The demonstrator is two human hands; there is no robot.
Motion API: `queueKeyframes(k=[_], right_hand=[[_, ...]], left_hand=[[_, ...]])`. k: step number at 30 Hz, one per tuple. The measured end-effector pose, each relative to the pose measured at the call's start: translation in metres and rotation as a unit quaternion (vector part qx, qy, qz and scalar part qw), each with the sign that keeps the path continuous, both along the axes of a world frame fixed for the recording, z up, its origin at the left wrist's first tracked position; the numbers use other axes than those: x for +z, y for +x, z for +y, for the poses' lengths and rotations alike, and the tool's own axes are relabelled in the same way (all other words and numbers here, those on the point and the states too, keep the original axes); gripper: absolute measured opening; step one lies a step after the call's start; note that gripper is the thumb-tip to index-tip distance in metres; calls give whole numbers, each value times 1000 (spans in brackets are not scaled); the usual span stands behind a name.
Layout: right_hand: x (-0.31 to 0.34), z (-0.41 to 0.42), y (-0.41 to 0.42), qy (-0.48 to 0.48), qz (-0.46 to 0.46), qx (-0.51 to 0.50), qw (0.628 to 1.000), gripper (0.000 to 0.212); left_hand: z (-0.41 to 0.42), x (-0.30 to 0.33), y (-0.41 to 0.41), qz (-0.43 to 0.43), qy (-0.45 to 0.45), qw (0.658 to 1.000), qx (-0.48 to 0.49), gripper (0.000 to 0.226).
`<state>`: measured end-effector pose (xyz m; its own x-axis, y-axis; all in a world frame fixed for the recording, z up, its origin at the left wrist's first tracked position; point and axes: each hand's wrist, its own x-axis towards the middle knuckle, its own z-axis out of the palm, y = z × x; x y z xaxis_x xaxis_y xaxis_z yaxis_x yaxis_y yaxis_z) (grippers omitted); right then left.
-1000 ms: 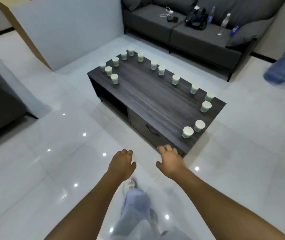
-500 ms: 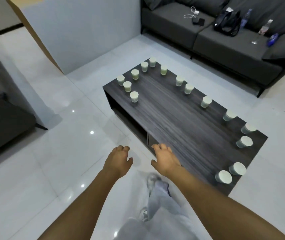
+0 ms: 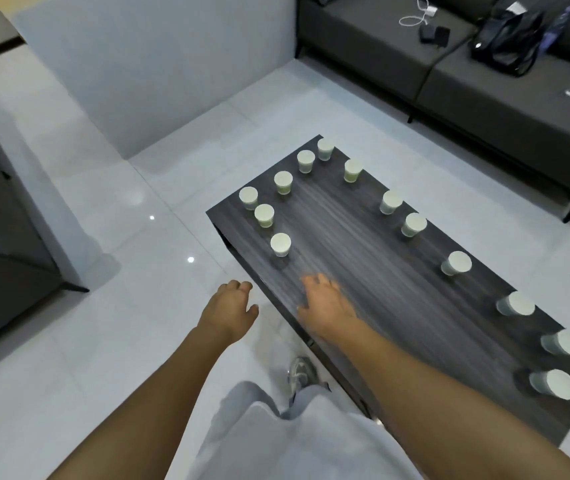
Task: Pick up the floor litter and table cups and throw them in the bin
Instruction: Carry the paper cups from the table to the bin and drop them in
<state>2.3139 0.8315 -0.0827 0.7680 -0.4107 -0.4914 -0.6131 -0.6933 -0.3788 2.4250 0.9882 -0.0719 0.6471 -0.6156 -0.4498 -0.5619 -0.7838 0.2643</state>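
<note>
Since half a second ago I have come closer to the counter [image 3: 345, 244], and my right hand [image 3: 325, 308] has moved from its near edge to over the dark wood top, blurred with motion. Its grip is apart: the fingers are stretched forward and loosely spread, holding nothing, and I cannot tell whether they touch the wood. My left hand [image 3: 229, 311] hangs over the white floor [image 3: 103, 341] just beside the counter's near-left edge, fingers loosely curled, nothing in that grip either.

Thirteen pale cups stand on the counter. The nearest cup [image 3: 280, 244] is just ahead of my right hand, apart from it. Beyond it stand a second cup [image 3: 264, 215] and a third cup [image 3: 248, 198] at the left corner. More run along the far end and down the right side, down to the last cup [image 3: 552, 384] at the near-right corner.

A grey sofa [image 3: 484, 81] stands beyond the counter, carrying a black bag [image 3: 505, 39] and a white cable [image 3: 418, 15]. My shoe [image 3: 300, 372] shows on the floor beside the counter's front.
</note>
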Motion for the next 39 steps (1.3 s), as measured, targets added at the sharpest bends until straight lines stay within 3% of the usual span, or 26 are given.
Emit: queueKeyframes(k=[9, 21, 30, 39], right_hand=[[-19, -50, 89, 20, 35, -46, 998, 54], [-50, -89, 227, 68, 81, -253, 962, 59], [-122, -88, 265, 101, 124, -325, 932, 58], [-230, -90, 295, 85, 129, -325, 933, 66]], left_hand=[[-55, -20, 109, 31, 39, 998, -41, 47], [-158, -47, 295, 51, 98, 962, -250, 41], [-206, -116, 333, 87, 126, 926, -345, 45], [-249, -234, 329, 16, 120, 902, -414, 59]])
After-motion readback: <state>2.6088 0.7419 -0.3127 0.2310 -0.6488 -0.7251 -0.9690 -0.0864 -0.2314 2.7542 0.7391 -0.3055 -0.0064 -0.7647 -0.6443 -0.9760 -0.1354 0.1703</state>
